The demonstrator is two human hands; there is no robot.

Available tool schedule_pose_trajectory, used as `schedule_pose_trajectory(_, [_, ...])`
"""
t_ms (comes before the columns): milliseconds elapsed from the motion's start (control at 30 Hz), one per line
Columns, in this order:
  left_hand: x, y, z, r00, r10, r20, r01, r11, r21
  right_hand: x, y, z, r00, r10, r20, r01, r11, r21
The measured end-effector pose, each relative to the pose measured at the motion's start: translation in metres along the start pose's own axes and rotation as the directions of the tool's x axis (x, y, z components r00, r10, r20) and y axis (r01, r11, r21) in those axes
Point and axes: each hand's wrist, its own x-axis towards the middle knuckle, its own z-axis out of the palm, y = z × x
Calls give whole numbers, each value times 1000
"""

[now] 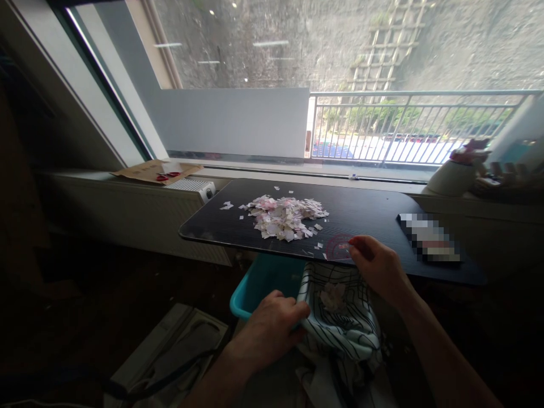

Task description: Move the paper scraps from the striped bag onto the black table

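Paper scraps [283, 218] on windowside table [361, 207]

Indoor room, perhaps a home, with wall radiator [148, 212], broad window [263, 62] and balcony-like railing [408, 127] outside.

A small red object [162, 177] lies on a flat brown paper sheet [142, 172] beside a white panel radiator [196, 187]. Outside, a grey metal-bar railing [399, 124] stands before a rough grey wall [297, 65].

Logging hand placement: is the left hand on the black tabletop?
No, the left hand holds the rim of the cloth-lined basket, below the tabletop.
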Motion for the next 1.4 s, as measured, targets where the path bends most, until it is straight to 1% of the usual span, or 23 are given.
schedule_pose_trajectory(67, [1, 2, -2, 1000, 8, -4, -8, 1000, -12, 2, 0, 1, 1000, -15, -3, 15, 1000, 13])
schedule_pose_trajectory(167, [2, 4, -5, 1000, 26, -8, -27, 998, -50, 4, 1, 1, 999, -37, 33, 37, 999, 11])
schedule_pose_trajectory(233, [2, 5, -5, 999, 37, -4, -37, 997, -71, 5, 3, 1, 998, -40, 58, 40, 999, 8])
schedule_pose_trajectory(300, [2, 5, -4, 999, 40, 0, -40, 996, -75, 6, 5, 0, 998, -38, 56, 37, 999, 16])
schedule_pose_trajectory(433, [0, 5, -3, 1000, 26, 3, -25, 997, -69, 7, 8, 1, 999, -44, 32, 43, 999, 33])
schedule_pose_trajectory(600, [-5, 0, -5, 1000, 3, 2, -3, 997, -83, 8, 9, 1, 995, -43, 89, 39, 998, 45])
schedule_pose_trajectory(733, [-9, -5, -5, 1000, -3, -16, 2, 996, -87, 7, 8, 0, 997, -33, 71, 28, 998, 65])
schedule_pose_trajectory(833, [-8, -5, -6, 1000, -6, -7, 5, 996, -85, 7, 8, 0, 996, -25, 88, 21, 998, 54])
schedule_pose_trajectory(900, [-5, -3, -6, 1000, -3, 3, 4, 997, -77, 9, 8, 0, 998, -18, 68, 14, 998, 68])
schedule_pose_trajectory(1000, [4, 3, -7, 1000, 26, 14, -25, 998, -59, 12, 7, 3, 999, -8, -38, 11, 997, 79])
schedule_pose_trajectory(1067, [11, 7, -8, 998, 64, 19, -63, 997, -51, 13, 5, 7, 997, -23, -71, 27, 998, 56])
schedule_pose_trajectory(1133, [18, 10, -8, 995, 101, 21, -100, 994, -39, 14, 2, 13, 997, -53, -48, 56, 997, 45])
schedule_pose_trajectory(1233, [25, 12, -9, 990, 139, 35, -139, 990, -12, 15, -2, 19, 996, -91, 4, 91, 992, 89])
schedule_pose_trajectory(1300, [29, 12, -10, 987, 153, 46, -154, 988, 2, 15, -4, 21, 995, -94, -13, 95, 991, 93])
schedule_pose_trajectory(1400, [33, 11, -12, 986, 158, 45, -158, 987, 12, 15, -3, 19, 996, -87, -30, 88, 995, 36])
